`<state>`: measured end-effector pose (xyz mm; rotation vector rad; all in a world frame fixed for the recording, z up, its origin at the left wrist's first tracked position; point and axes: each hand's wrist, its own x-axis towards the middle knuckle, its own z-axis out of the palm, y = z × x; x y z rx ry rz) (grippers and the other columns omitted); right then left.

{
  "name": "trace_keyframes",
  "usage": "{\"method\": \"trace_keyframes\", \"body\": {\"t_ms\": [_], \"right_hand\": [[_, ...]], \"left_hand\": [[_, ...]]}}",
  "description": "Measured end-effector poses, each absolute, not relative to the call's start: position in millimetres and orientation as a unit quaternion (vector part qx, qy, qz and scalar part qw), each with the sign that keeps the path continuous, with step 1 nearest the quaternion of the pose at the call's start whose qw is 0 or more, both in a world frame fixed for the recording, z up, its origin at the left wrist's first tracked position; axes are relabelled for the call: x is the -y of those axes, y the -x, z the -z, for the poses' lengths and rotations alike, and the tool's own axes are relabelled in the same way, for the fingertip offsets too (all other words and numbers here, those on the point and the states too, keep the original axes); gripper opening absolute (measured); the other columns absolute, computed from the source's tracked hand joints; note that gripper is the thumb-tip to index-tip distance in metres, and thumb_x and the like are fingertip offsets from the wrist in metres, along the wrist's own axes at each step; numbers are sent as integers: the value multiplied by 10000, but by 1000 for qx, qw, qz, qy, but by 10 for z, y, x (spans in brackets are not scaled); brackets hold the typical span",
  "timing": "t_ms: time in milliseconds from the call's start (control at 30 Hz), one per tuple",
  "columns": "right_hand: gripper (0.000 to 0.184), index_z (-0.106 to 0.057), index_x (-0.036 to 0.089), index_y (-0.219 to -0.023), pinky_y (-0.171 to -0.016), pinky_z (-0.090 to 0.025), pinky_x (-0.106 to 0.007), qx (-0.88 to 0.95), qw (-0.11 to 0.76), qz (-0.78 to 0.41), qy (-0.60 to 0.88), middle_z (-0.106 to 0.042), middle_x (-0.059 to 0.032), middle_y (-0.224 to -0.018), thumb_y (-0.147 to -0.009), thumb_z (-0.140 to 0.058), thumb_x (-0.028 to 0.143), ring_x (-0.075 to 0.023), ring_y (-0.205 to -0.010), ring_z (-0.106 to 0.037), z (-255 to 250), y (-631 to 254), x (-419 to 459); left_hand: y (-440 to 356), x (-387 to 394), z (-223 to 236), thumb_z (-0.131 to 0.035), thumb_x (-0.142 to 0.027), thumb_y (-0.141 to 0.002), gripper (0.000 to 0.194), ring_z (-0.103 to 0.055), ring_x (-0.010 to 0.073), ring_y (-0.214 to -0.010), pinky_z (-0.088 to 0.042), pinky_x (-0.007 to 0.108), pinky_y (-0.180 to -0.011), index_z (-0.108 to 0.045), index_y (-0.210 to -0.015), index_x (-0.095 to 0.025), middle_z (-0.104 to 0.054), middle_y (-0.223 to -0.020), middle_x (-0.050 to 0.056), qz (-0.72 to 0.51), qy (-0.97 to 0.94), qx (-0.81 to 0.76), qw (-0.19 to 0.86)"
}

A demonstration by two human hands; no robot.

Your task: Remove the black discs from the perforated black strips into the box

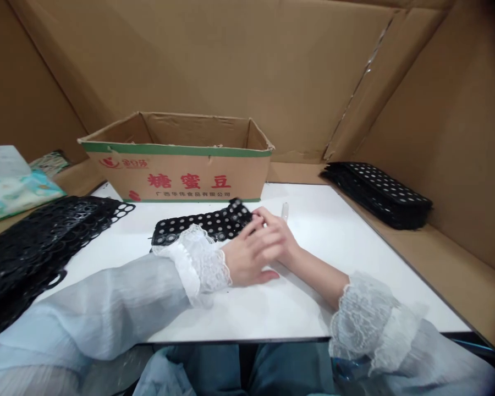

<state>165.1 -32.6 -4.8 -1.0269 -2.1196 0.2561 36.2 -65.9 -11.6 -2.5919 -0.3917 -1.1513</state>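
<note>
A black strip [198, 224] patterned with rows of round holes lies across the white tabletop [305, 308], its right end raised and slightly blurred. My right hand [284, 236] reaches in from the right, with fingers closed at that raised end; the exact grip is partly covered. My left hand [251, 253] lies over the right one, fingers stretched across it and thumb apart. Part of the strip is hidden behind my left hand and lace cuff. Just beyond my right hand is a small clear piece [285, 211] whose kind I cannot make out.
An open cardboard box [181, 175] stands behind the strip. At the left is a heap of black ring-patterned sheets [37, 236], with a soft printed packet [22, 192] beyond. A stack of black dotted pieces [379, 190] sits at the right. Cardboard walls [214, 60] enclose the table.
</note>
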Motion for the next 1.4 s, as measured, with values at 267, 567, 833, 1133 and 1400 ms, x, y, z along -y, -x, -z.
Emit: {"method": "trace_keyframes", "body": {"t_ms": [267, 567, 833, 1133, 1400], "right_hand": [[237, -523, 177, -799, -569, -382, -229, 693, 561, -90, 443, -493, 3, -665, -866, -360, 335, -108, -622, -469, -507, -1925, 548], [700, -194, 234, -1363, -834, -442, -432, 649, 449, 62, 611, -199, -145, -1409, -774, -469, 493, -282, -1150, -436, -725, -3009, 842], [754, -184, 312, -1373, -858, -396, -491, 765, 329, 93, 546, -277, -99, -1396, -730, -502, 543, -286, -1095, -440, -664, -2446, 816], [1001, -9, 348, -1381, -870, -380, -440, 891, 188, -20, 413, -162, -81, -1436, -599, -554, 653, -284, -1112, -405, -329, -1528, 469], [855, -200, 299, -1371, -836, -409, -400, 920, 141, 61, 360, -197, -103, -1430, -649, -394, 715, -248, -1074, -457, -143, -1632, 427]], "left_hand": [[-388, 998, 102, -443, -300, -836, 205, -488, 193, -1086, -287, 404, -1024, -542, -945, -158, -618, -992, 49, 381, 894, 53, 232], [-289, 1021, 90, -447, -349, -816, 385, -341, 297, -1223, -279, 496, -1000, -465, -1136, -136, -474, -1242, 138, 328, 904, 250, 116], [166, 457, 175, -289, -410, -862, 480, -500, 302, -1039, -410, 454, -858, -439, -1170, -73, -555, -1096, 158, 208, 810, 547, 39], [312, 282, 127, -308, -166, -769, 318, -537, 247, -898, -425, 396, -809, -541, -979, -117, -603, -928, 105, 189, 821, 540, -3], [365, 230, 109, -305, -162, -788, 225, -551, 205, -781, -446, 358, -732, -529, -799, -150, -608, -807, 73, 250, 823, 511, -17]]}}
